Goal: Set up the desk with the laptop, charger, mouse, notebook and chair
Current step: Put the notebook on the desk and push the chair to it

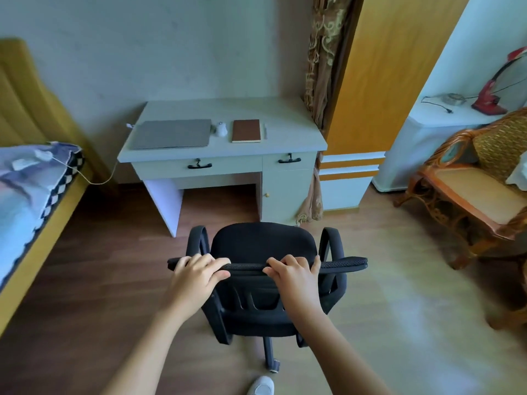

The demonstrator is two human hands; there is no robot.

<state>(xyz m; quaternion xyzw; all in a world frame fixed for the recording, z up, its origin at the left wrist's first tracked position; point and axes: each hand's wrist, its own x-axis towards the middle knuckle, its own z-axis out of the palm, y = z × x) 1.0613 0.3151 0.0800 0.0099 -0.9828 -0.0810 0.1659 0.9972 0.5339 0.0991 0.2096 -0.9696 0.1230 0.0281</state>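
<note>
Four items look placed on the desk point(288, 115): closed laptop point(171, 134), mouse point(221, 129), notebook point(246, 130), charger cable point(85, 175) (trailing to the bed). Left hand point(196, 276) and right hand point(291, 276) curl over the chair point(262, 243) backrest, well short of the desk.

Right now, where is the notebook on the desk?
In the head view, the brown notebook lies flat on the right half of the desk, just right of the white mouse, with the closed laptop farther left.

black chair point(263, 243), grey laptop point(172, 134), brown notebook point(246, 130).
</note>
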